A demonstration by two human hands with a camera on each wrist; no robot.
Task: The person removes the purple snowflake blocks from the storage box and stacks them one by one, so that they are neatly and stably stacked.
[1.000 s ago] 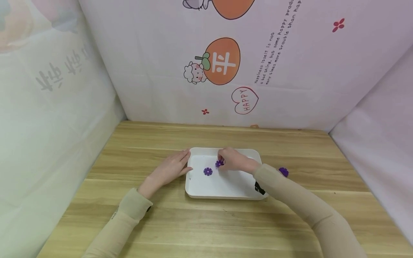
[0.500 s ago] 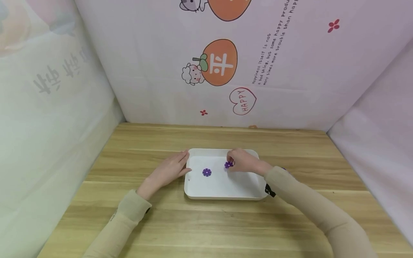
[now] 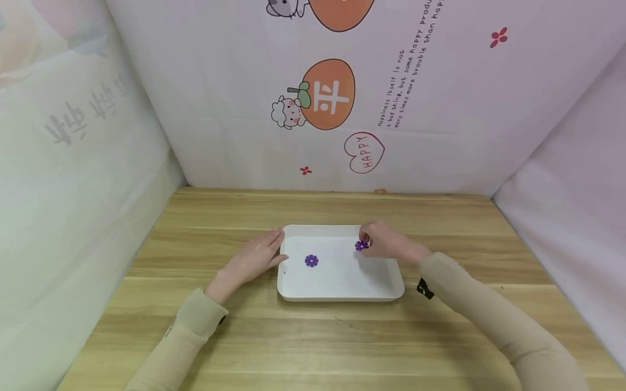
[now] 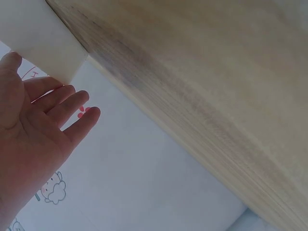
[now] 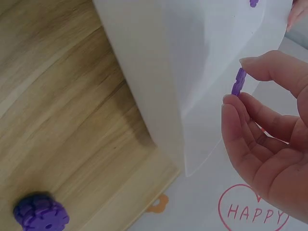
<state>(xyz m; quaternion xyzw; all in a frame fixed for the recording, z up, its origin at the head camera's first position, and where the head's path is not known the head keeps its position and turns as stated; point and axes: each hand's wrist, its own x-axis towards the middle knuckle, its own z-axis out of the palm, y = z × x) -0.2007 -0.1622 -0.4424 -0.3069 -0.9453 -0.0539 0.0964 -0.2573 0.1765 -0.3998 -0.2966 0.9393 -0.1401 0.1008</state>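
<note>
Between thumb and fingers, my right hand pinches a purple snowflake building disc over the right part of a white tray. In the right wrist view the held disc is seen edge-on. A second purple snowflake disc lies flat in the tray's left half. My left hand rests at the tray's left end, its fingers fairly straight along the rim. The left wrist view shows that hand against the tray's outer wall.
A stack of purple discs sits on the wooden table to the right of the tray; my right forearm hides it in the head view. White printed sheets wall the table at the back and both sides.
My right hand has carried the pinched disc rightward, from the tray's middle toward its right end. The left hand stays at the tray's left end.
</note>
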